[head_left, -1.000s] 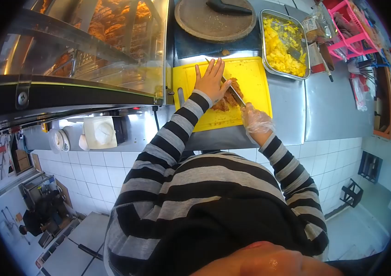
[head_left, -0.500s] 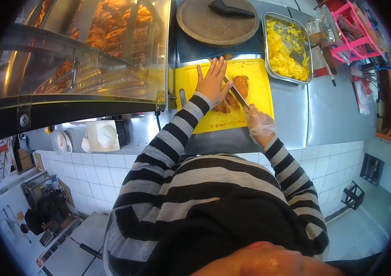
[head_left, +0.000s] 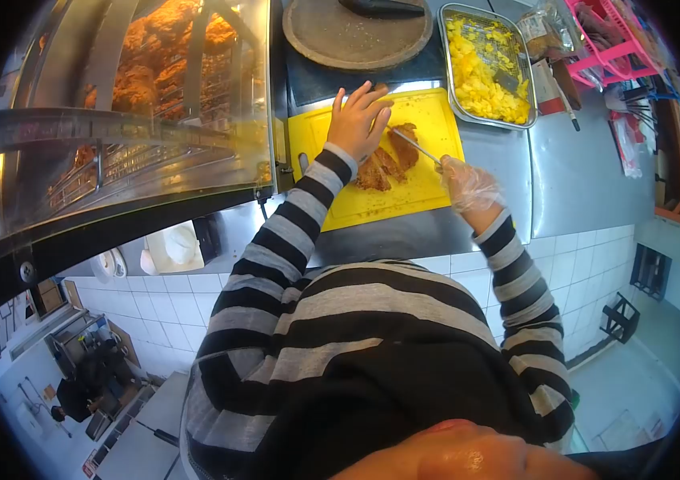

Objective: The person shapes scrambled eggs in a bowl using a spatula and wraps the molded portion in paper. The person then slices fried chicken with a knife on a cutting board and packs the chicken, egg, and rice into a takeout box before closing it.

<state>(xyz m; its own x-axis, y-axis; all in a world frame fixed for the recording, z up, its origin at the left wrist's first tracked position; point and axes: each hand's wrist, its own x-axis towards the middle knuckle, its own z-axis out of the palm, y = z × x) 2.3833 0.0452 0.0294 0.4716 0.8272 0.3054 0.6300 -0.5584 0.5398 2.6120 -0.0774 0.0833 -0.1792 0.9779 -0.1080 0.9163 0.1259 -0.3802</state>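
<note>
Brown cooked meat [head_left: 384, 168], cut into pieces, lies on a yellow cutting board [head_left: 348, 210]. My right hand [head_left: 470, 186], in a clear plastic glove, is closed round the handle of a knife [head_left: 418, 146]. The blade points up and left across the meat. My left hand [head_left: 358, 122] is bare, with its fingers apart, above the upper left of the board. Its fingertips are near the far end of the blade; contact with the blade cannot be made out.
A glass cabinet [head_left: 172, 152] holding fried pieces stands at the left. Beyond the board is a round brown slab [head_left: 356, 36] with a dark-handled object. To the right are a metal tray [head_left: 456, 108] of yellow food and a pink basket [head_left: 614, 60].
My left hand has lifted and curled slightly from its flatter pose. The knife in my right hand has turned to a flatter angle, and my right hand has moved a little right. The view has shifted.
</note>
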